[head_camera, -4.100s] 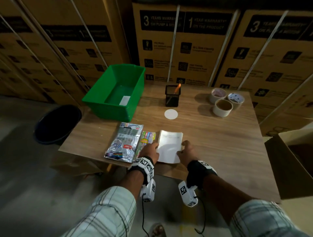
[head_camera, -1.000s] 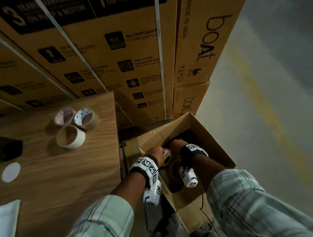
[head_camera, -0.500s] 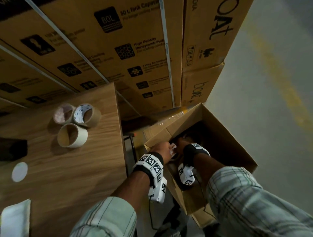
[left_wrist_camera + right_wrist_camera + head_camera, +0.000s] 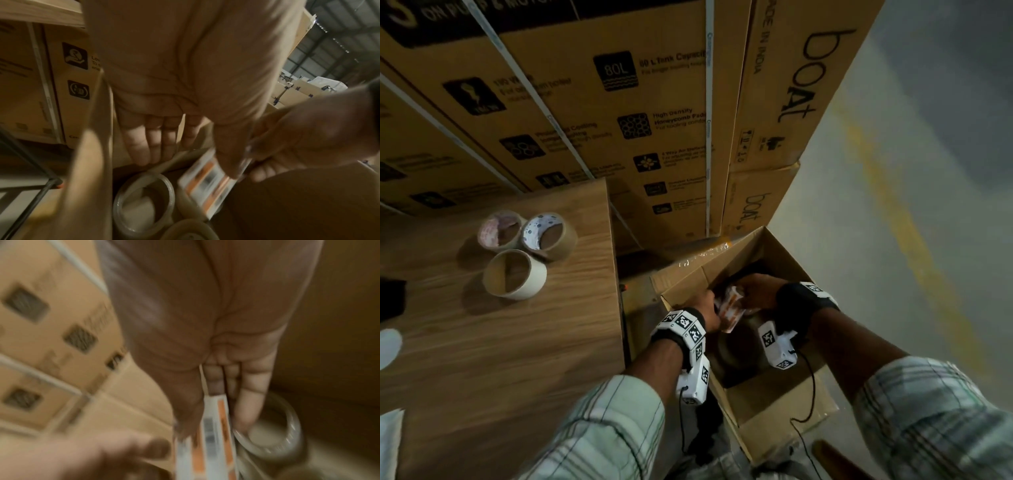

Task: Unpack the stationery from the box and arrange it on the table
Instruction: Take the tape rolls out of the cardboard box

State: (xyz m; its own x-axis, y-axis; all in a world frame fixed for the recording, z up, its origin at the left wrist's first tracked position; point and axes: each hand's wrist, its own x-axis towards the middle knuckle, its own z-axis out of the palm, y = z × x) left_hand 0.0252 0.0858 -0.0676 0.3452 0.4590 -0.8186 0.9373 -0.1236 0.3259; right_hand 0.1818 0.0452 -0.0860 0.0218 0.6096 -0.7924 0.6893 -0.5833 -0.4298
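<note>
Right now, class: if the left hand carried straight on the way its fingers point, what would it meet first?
Probably the clear tape roll lying in the open cardboard box, just beyond the left hand's straight fingers. Blur leaves the depth unclear.

The head camera looks steeply down from above the person, tilted right, taking in the tabletop (image 4: 500, 342) edge on the left and the open cardboard box (image 4: 767, 407) on the floor beside it. The left wrist camera sits close behind the left hand (image 4: 185, 81), facing down along the palm into the box. The right wrist camera, blurred, looks down along the right hand (image 4: 205, 321) from just as near. All three share the orange-and-white packet (image 4: 729, 310) and the box's inside.
</note>
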